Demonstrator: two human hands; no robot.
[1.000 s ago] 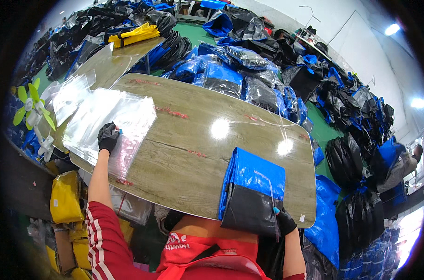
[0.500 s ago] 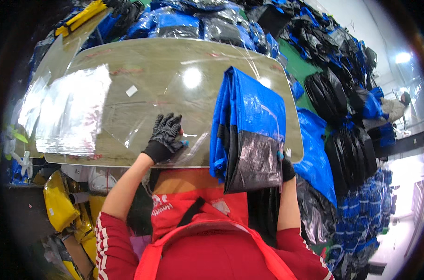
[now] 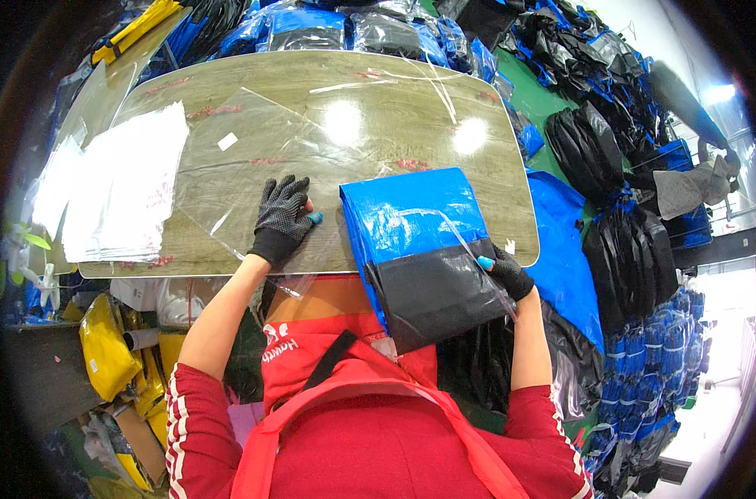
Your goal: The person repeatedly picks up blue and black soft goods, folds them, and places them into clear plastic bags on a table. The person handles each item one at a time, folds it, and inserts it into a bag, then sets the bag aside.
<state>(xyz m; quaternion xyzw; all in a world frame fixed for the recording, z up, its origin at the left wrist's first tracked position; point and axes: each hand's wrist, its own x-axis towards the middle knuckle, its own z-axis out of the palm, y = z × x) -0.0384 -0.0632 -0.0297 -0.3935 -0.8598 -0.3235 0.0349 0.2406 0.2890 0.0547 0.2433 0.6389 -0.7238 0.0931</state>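
Observation:
My left hand (image 3: 283, 220), in a black dotted glove with a blue-tipped thumb, lies with its fingers stretched out on a clear plastic sheet or bag (image 3: 245, 158). A flap of that clear plastic hangs past the table's near edge. My right hand (image 3: 507, 273), gloved alike, grips the right edge of a folded blue-and-black woven plastic bundle (image 3: 423, 249). Its blue-tipped thumb is on top; the other fingers are mostly hidden. The bundle lies tilted over the near edge, its black part toward me. Whether it is a bag or a sheet I cannot tell.
The wood-patterned table (image 3: 444, 158) carries a stack of shiny clear bags (image 3: 128, 187) at left, a white slip (image 3: 227, 141) and loose strips (image 3: 353, 86). Blue and black bundles (image 3: 307, 29) pile up behind and at right. Yellow bags (image 3: 108, 345) lie lower left. A person (image 3: 694, 187) is at far right.
The folded bundle has come down from a raised, steep position to lie flatter, farther left. My right thumb now shows on top of it. My left hand has shifted slightly left.

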